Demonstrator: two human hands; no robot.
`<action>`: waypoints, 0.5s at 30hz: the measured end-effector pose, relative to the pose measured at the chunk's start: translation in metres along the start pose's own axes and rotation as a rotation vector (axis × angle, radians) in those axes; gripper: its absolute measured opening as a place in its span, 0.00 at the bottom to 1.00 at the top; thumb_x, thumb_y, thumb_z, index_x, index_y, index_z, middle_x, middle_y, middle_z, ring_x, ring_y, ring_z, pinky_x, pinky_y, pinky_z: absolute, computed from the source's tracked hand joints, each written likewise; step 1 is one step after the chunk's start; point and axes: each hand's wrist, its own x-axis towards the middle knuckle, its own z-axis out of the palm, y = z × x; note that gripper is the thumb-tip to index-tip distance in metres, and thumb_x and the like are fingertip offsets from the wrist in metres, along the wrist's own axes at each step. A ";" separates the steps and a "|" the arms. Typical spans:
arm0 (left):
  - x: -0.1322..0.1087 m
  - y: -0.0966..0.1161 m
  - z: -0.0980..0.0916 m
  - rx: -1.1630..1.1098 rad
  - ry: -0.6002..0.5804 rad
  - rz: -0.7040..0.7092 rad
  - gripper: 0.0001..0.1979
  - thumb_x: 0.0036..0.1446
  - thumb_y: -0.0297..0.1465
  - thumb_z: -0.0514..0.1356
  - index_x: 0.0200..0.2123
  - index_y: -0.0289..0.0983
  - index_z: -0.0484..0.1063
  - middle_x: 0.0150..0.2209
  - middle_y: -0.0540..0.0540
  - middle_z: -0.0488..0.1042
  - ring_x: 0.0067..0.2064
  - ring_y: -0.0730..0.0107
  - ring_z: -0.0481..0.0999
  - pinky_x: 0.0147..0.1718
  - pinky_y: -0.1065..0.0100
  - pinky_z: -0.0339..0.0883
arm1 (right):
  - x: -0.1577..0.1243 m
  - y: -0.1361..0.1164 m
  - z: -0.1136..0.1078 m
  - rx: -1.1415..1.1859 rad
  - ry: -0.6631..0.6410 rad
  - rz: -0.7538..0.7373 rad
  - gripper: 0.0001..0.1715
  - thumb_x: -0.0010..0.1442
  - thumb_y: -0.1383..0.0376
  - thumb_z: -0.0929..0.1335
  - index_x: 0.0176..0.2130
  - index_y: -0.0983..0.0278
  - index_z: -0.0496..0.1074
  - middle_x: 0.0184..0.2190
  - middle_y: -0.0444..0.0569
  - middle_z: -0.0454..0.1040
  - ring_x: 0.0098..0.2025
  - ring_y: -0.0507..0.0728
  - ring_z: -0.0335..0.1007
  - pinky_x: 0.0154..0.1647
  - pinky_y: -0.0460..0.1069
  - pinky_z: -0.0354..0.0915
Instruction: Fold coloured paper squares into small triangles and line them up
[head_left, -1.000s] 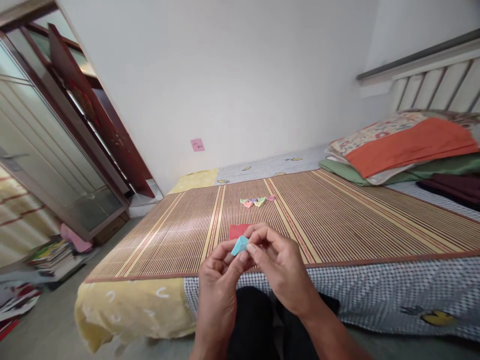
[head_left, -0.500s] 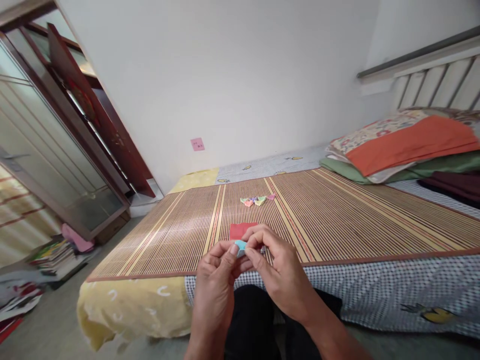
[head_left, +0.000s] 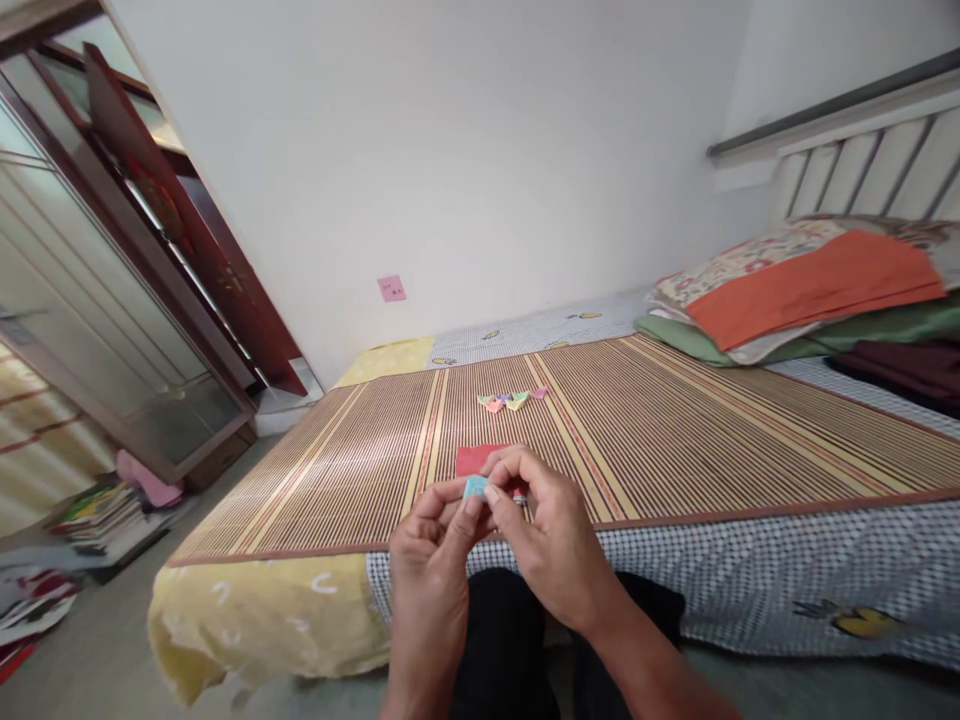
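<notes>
A small piece of folded light-blue paper (head_left: 475, 487) is pinched between both hands above the near edge of the mat. My left hand (head_left: 433, 545) grips it from the left, thumb on the near side. From the right, my right hand (head_left: 551, 535) holds it between thumb and fingers. Just behind the hands lies a red sheet of paper (head_left: 474, 460), partly covered by my right hand. Farther back on the mat is a small row of folded paper pieces (head_left: 514, 400) in pink, green, yellow and purple.
A striped bamboo mat (head_left: 360, 450) covers the bed, over a checked and yellow sheet (head_left: 262, 610). Folded bedding with an orange band (head_left: 817, 290) is piled at the right. Books (head_left: 94, 515) and a pink item (head_left: 148, 480) are on the left, near the glass door (head_left: 112, 300).
The blue paper has turned a little in my fingers and sits slightly higher and farther left. My right thumb has shifted left along it. The view has moved slightly.
</notes>
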 end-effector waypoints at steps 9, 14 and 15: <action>0.004 -0.005 -0.002 -0.057 0.094 -0.009 0.11 0.52 0.34 0.73 0.35 0.33 0.79 0.32 0.43 0.84 0.34 0.61 0.84 0.36 0.65 0.77 | -0.001 0.004 0.004 0.064 -0.027 0.037 0.06 0.66 0.68 0.65 0.35 0.61 0.68 0.36 0.48 0.74 0.37 0.55 0.72 0.39 0.52 0.70; 0.010 -0.005 -0.004 -0.222 0.175 -0.063 0.10 0.48 0.31 0.75 0.32 0.35 0.79 0.34 0.45 0.83 0.36 0.67 0.82 0.36 0.71 0.73 | -0.006 0.011 -0.007 0.059 0.008 0.096 0.06 0.68 0.65 0.64 0.42 0.61 0.71 0.40 0.49 0.77 0.42 0.57 0.75 0.45 0.54 0.70; 0.011 -0.005 -0.004 -0.221 0.180 -0.060 0.09 0.49 0.31 0.74 0.32 0.36 0.79 0.34 0.46 0.83 0.37 0.69 0.81 0.36 0.73 0.72 | -0.006 0.011 -0.009 0.035 -0.011 0.112 0.06 0.68 0.64 0.64 0.40 0.62 0.71 0.38 0.48 0.77 0.40 0.57 0.74 0.43 0.53 0.69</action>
